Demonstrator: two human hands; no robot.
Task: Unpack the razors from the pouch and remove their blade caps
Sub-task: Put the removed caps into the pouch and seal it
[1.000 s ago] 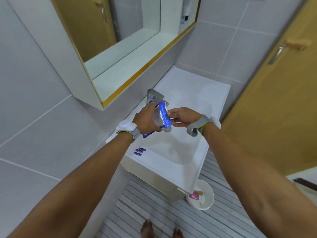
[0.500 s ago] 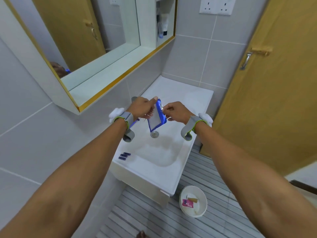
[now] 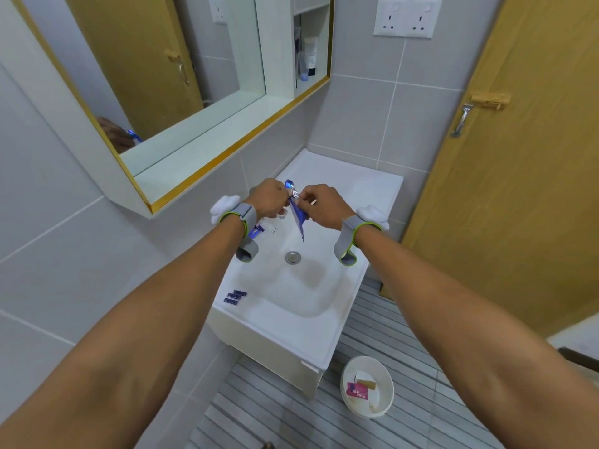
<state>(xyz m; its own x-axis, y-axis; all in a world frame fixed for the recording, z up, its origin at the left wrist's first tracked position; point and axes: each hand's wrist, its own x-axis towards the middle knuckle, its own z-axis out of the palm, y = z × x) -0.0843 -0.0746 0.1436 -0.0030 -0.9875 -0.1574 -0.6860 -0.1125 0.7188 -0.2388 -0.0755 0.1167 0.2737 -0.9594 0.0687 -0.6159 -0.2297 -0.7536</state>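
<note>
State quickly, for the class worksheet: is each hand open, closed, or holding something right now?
Left hand: closed, pinching the top of the blue pouch.
Right hand: closed, pinching the same pouch top from the other side.

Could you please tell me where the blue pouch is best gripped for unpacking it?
Probably by its top edge, from above, one side each: the pouch hangs flat and limp over the sink, and the left hand and right hand pinch it there.

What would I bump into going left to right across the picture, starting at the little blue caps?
Blue caps, left hand, pouch, right hand, wall socket, door handle.
</note>
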